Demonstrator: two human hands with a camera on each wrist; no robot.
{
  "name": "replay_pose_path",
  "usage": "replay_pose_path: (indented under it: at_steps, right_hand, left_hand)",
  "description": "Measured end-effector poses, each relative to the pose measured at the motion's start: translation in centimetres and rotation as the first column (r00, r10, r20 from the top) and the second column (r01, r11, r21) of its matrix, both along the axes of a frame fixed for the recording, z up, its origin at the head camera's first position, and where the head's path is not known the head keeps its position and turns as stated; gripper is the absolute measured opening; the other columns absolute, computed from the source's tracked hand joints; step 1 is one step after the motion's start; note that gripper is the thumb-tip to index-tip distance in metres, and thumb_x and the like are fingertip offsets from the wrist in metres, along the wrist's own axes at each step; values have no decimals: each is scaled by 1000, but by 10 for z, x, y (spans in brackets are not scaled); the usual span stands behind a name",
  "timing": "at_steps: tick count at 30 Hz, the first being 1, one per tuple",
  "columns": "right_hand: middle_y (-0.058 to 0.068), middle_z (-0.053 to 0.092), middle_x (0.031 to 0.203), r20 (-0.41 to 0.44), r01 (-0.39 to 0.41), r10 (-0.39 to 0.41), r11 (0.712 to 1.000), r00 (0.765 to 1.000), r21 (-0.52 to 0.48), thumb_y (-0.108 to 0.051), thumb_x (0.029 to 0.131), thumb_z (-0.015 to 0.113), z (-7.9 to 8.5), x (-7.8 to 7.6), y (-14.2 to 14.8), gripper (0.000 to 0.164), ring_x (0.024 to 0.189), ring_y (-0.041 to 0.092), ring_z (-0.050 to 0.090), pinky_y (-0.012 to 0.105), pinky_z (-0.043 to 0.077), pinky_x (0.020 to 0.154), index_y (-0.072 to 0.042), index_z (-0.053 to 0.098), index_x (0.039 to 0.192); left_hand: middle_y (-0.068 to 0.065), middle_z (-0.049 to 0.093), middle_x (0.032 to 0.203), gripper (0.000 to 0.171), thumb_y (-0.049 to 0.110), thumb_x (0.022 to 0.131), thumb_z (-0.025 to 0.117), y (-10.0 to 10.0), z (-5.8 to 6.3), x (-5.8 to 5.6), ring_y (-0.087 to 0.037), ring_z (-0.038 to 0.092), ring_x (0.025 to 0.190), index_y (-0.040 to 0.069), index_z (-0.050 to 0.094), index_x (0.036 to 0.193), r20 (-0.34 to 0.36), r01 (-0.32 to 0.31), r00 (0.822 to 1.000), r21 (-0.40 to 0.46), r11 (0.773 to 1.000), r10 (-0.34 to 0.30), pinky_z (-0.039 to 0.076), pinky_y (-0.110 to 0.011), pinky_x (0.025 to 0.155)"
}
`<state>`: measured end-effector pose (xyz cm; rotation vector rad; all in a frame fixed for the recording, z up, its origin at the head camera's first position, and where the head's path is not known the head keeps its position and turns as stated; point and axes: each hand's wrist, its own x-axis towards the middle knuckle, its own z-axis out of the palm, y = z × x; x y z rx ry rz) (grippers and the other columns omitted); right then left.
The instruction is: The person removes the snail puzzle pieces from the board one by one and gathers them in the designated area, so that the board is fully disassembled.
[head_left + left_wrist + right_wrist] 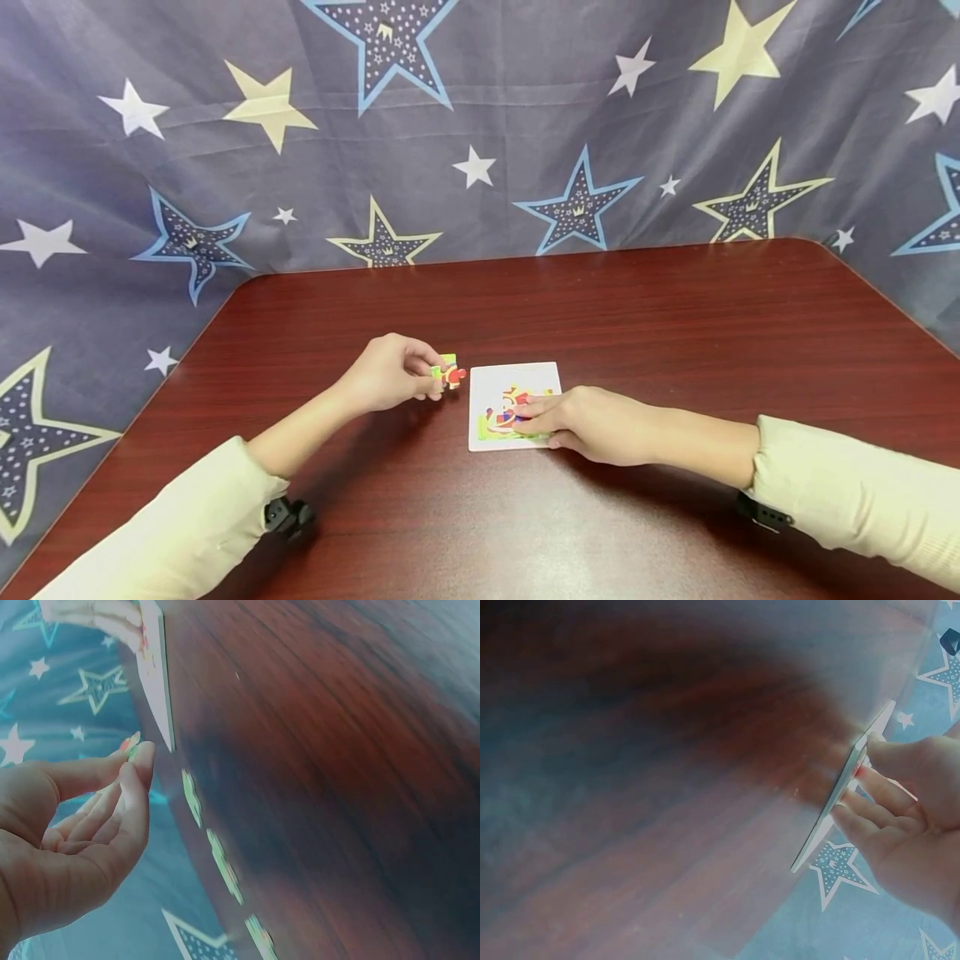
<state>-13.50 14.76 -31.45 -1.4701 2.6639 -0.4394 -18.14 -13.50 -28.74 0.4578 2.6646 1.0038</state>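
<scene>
My left hand [390,372] pinches a small jigsaw piece [448,372], green and yellow with a red part, between thumb and fingertips. It is raised just left of a white puzzle board [510,377]. In the left wrist view the pinched piece [132,745] shows only at its edge. My right hand [600,423] rests its extended fingers on the board, over a partly assembled colourful picture [495,423]. The fingers cover the middle of that picture. In the right wrist view the fingertips touch the board [832,806], which lies on the table.
In the left wrist view, loose jigsaw pieces [224,864] lie in a row on the table beneath my left hand; the head view hides them. The dark red wooden table [637,325] is backed by a grey curtain [480,100] with stars.
</scene>
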Motion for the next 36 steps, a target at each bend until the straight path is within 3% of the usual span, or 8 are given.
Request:
replay_pose_path:
  at_steps: [6, 16, 23, 28, 32, 36]
  right_hand:
    - [7, 63, 131, -4, 0, 0, 1000, 1000, -1, -7, 88, 67, 0, 0, 0, 39, 119, 19, 62, 34, 53, 93, -14, 64, 126]
    - [7, 63, 131, 1, 11, -11, 1000, 1000, 10, -7, 88, 67, 1, 1, 0, 40, 119, 19, 62, 33, 54, 91, -15, 64, 127]
    - [7, 62, 132, 11, 14, -14, 1000, 1000, 15, -7, 88, 67, 1, 2, 0, 40, 120, 19, 62, 34, 54, 92, -14, 64, 127]
    - [7, 62, 132, 11, 10, -10, 1000, 1000, 14, -6, 88, 67, 2, 2, 0, 40, 120, 19, 62, 33, 54, 92, -15, 64, 127]
    - [7, 62, 132, 6, 9, -9, 1000, 1000, 10, -6, 88, 67, 2, 2, 1, 41, 119, 19, 62, 33, 54, 91, -15, 64, 127]
    - [7, 63, 132, 6, 4, -4, 1000, 1000, 9, -6, 87, 67, 2, 3, 0, 41, 119, 19, 62, 34, 54, 92, -15, 63, 127]
  left_hand:
    - [-8, 75, 76, 14, 6, 83, 68, -22, 1, 0, -15, 72, 69, 0, 66, 95, 8, -44, 999, 26, 999, 44, 57, -30, 65]
    - [-11, 76, 82, 25, 9, 85, 67, -59, 3, 2, -13, 72, 71, -4, 69, 106, 45, -122, 992, 31, 992, 121, 59, -32, 66]
    - [-5, 75, 79, 31, 9, 83, 69, -79, 0, 9, -9, 70, 68, -8, 66, 108, 169, -225, 962, 38, 974, 215, 58, -27, 66]
    - [-3, 74, 75, 29, 9, 83, 71, -87, -4, 11, -7, 69, 66, -9, 66, 104, 190, -277, 944, 21, 961, 268, 57, -25, 64]
    - [-3, 73, 72, 25, 10, 82, 71, -90, -6, 13, -8, 68, 63, -8, 68, 100, 128, -283, 951, -15, 959, 283, 56, -25, 61]
    - [-2, 72, 68, 20, 15, 79, 73, -93, -8, 16, -7, 65, 61, 0, 72, 92, -26, -264, 964, -135, 955, 263, 50, -25, 57]
